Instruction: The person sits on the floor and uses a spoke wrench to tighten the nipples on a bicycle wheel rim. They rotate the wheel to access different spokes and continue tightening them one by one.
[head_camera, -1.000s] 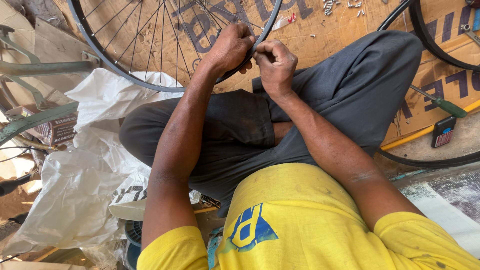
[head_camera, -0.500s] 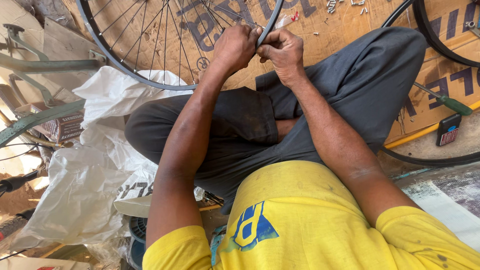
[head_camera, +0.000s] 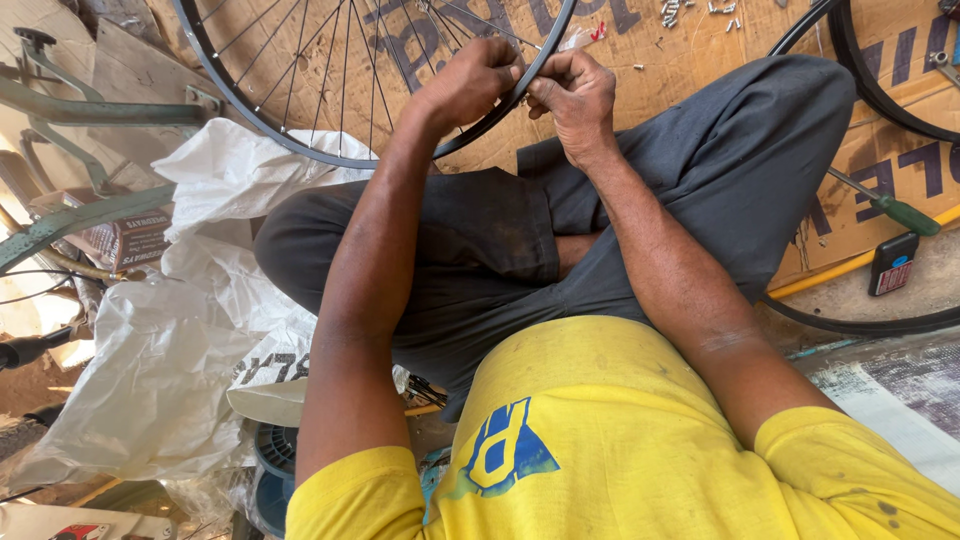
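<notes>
Both hands pinch the wheel rim (head_camera: 330, 150) at its near edge — left hand (head_camera: 468, 82) wraps it, right hand (head_camera: 572, 92) closes fingertips just beside it, on what I cannot tell. Keep left steady, turn only with right — spokes (head_camera: 300, 70) stay untwisted.

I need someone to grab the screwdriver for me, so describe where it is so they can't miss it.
Start at the cardboard spread on the floor, then go to its right edge, past the raised knee. The screwdriver lies there beside a small black block; its green handle sets it apart.
</notes>
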